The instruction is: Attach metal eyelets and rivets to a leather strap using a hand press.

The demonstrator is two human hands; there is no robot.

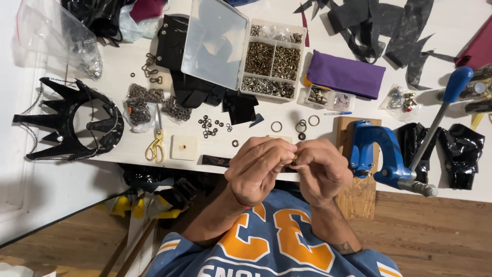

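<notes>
Both hands, left hand [259,165] and right hand [322,166], pinch a small brass eyelet [294,161] at frame centre, past the tabletop [118,149] edge. Risk: a slipped grip drops it to the floor.

Small brass-coloured metal piece [294,161], mostly hidden, pinched between fingertips of both hands at bench near edge, 6 o'clock from open compartment box; exact shape unclear.

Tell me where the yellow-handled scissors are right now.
In the head view, the yellow-handled scissors lie on the white table left of the hands, between the black spiked crown and the small square block.
</notes>
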